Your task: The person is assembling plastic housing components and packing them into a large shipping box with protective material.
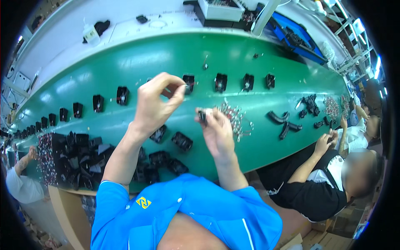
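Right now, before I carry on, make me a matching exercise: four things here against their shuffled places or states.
1. White bottle
2. Blue tray
3. Heap of small wired parts
4. Right hand

A. Pinching a small dark part
B. On the green surface, right of centre
C. Upper left, on a white surface
D. Upper right

Pairs: 1-C, 2-D, 3-B, 4-A

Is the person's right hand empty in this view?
No, the right hand is pinching a small dark part, seen against the green work surface.
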A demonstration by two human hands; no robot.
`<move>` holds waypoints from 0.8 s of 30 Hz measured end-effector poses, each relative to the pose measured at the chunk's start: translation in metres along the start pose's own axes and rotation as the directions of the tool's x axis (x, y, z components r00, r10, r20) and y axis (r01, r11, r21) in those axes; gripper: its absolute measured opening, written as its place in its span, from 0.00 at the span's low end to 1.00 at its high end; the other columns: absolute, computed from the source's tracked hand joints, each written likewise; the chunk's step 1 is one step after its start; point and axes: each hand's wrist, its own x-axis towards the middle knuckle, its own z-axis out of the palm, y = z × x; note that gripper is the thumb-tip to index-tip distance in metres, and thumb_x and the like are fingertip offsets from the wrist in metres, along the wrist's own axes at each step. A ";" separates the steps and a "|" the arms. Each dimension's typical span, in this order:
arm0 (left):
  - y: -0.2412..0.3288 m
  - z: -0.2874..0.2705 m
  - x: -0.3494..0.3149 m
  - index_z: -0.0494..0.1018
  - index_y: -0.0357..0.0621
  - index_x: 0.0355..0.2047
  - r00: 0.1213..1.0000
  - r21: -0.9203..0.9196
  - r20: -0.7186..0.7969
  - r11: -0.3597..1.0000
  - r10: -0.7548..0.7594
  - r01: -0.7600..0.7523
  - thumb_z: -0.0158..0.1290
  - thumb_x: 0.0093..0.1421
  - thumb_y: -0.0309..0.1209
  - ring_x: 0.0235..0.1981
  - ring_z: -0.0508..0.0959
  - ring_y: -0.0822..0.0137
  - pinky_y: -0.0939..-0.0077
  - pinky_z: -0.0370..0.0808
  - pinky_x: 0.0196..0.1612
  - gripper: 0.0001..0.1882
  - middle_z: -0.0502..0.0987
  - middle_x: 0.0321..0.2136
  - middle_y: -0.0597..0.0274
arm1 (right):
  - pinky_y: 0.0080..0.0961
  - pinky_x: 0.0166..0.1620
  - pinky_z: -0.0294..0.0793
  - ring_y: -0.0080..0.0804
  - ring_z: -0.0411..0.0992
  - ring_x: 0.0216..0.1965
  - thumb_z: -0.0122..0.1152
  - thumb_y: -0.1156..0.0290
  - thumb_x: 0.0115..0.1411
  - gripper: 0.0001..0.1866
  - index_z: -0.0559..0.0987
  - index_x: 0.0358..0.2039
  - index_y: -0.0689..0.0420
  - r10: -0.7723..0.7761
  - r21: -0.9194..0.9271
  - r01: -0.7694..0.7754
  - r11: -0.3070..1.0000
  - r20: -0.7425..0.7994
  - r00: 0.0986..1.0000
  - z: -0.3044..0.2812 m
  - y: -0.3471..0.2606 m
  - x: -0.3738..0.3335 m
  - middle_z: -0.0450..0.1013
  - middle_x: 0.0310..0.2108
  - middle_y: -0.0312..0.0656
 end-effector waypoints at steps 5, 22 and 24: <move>0.055 -0.058 0.075 0.73 0.37 0.43 0.594 -0.038 -0.501 0.670 0.629 -0.741 0.56 0.58 0.20 0.28 0.78 0.68 0.72 0.80 0.33 0.12 0.80 0.30 0.54 | 0.30 0.55 0.73 0.34 0.74 0.45 0.59 0.74 0.67 0.05 0.75 0.41 0.61 -0.192 -0.090 0.186 0.978 -0.063 0.979 -0.012 -0.012 -0.021 0.75 0.47 0.48; -0.084 -0.040 -0.002 0.77 0.35 0.47 0.802 0.394 0.400 0.873 -0.444 0.288 0.58 0.62 0.34 0.32 0.78 0.65 0.73 0.76 0.37 0.17 0.81 0.34 0.56 | 0.31 0.49 0.79 0.37 0.78 0.40 0.59 0.76 0.67 0.07 0.75 0.45 0.59 -0.198 -0.184 0.182 0.966 -0.071 0.978 -0.035 -0.002 -0.031 0.75 0.49 0.52; -0.082 -0.058 -0.044 0.76 0.35 0.46 0.702 0.476 0.460 0.818 -0.544 0.322 0.59 0.62 0.36 0.33 0.78 0.64 0.71 0.76 0.37 0.17 0.80 0.34 0.55 | 0.31 0.49 0.79 0.38 0.78 0.41 0.59 0.77 0.66 0.08 0.75 0.45 0.59 -0.174 -0.174 0.160 0.972 -0.067 0.982 -0.035 0.000 -0.035 0.76 0.49 0.53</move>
